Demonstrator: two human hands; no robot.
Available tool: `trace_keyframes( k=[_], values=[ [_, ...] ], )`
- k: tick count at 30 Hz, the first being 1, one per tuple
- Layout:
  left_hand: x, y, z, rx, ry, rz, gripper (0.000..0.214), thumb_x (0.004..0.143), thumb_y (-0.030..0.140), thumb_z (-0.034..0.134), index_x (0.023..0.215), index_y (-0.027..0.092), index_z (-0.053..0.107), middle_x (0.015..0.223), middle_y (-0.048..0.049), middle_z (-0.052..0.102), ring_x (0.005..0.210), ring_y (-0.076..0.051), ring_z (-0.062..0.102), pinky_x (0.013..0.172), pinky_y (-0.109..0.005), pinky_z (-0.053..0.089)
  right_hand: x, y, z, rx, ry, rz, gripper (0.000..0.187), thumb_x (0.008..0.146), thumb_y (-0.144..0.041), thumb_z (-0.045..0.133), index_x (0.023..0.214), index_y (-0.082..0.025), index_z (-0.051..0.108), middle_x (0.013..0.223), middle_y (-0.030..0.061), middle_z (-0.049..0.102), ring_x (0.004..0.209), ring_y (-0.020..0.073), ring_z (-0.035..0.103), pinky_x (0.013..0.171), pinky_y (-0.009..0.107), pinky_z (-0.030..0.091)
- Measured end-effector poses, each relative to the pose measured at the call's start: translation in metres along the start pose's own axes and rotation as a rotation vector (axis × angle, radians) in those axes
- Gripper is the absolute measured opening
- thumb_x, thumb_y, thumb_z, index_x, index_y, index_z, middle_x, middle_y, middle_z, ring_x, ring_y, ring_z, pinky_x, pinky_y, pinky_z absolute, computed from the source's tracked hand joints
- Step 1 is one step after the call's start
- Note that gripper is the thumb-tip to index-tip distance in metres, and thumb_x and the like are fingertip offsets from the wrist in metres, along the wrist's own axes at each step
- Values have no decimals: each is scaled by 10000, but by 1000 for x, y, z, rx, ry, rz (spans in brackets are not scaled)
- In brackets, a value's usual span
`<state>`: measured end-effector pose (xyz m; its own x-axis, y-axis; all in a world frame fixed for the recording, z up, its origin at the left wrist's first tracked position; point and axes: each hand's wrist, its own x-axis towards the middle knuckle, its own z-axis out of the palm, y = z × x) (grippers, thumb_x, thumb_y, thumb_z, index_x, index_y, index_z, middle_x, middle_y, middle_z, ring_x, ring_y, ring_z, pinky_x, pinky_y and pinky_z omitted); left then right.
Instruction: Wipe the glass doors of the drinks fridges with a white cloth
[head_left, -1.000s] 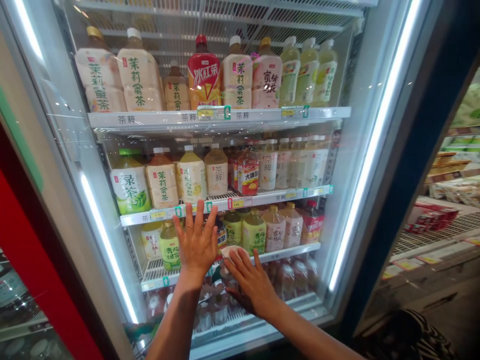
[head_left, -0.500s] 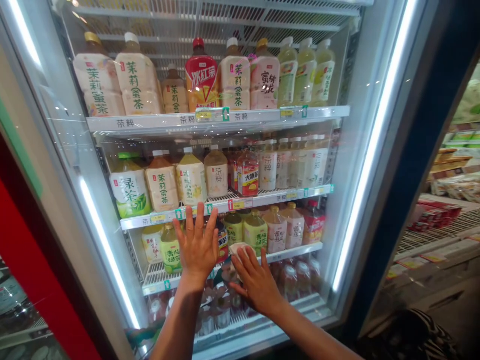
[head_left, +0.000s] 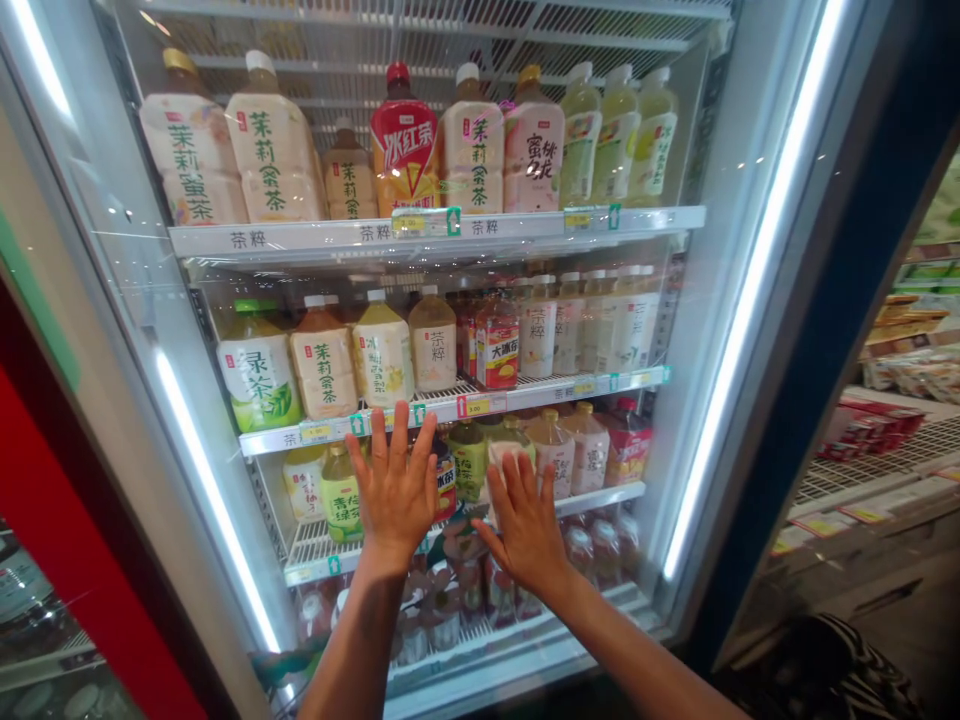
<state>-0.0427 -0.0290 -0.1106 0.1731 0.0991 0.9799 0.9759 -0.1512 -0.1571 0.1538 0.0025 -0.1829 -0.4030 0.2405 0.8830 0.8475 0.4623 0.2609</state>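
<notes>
"Where is the left hand resting?"
"It's spreading its fingers wide against the glass door, at lower centre."
"And the right hand?"
"It's lying flat, fingers slightly parted, over a white cloth (partly hidden), lower in frame, just right of centre."

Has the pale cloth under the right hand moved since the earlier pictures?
Yes: up and to the right against the third shelf's front edge; the pale cloth now partly covers a green bottle.

On the right, I see red packets lying on a wire shelf. Black-and-white striped fabric is at near right, and a red panel at left.
</notes>
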Motion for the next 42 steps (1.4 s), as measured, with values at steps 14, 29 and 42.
trace_keyframes(
  k=[14,29,42],
  values=[
    [1,0,-1,8,-11,0,744,940,220,606,1614,261,295,1732,-24,115,1624,-267,43,1328,-538,-19,4,16,-5,41,-49,44,876,1017,-454,481,1668,-151,-23,1743,148,46,1620,342,-7,1279,679,104],
    [2,0,2,-8,10,0,738,931,219,604,1608,271,316,1724,-17,147,1623,-235,44,1332,-508,-32,-6,49,-4,23,-18,69,857,1038,-465,431,1658,-116,-47,1740,135,-50,1621,329,-36,1278,681,68],
    [1,0,2,-31,10,-10,747,926,219,608,1609,290,312,1721,-11,158,1622,-231,47,1329,-516,-31,27,66,-16,26,39,210,843,1049,-438,406,1652,-156,-111,1740,141,-51,1618,327,-44,1258,719,92]
  ],
)
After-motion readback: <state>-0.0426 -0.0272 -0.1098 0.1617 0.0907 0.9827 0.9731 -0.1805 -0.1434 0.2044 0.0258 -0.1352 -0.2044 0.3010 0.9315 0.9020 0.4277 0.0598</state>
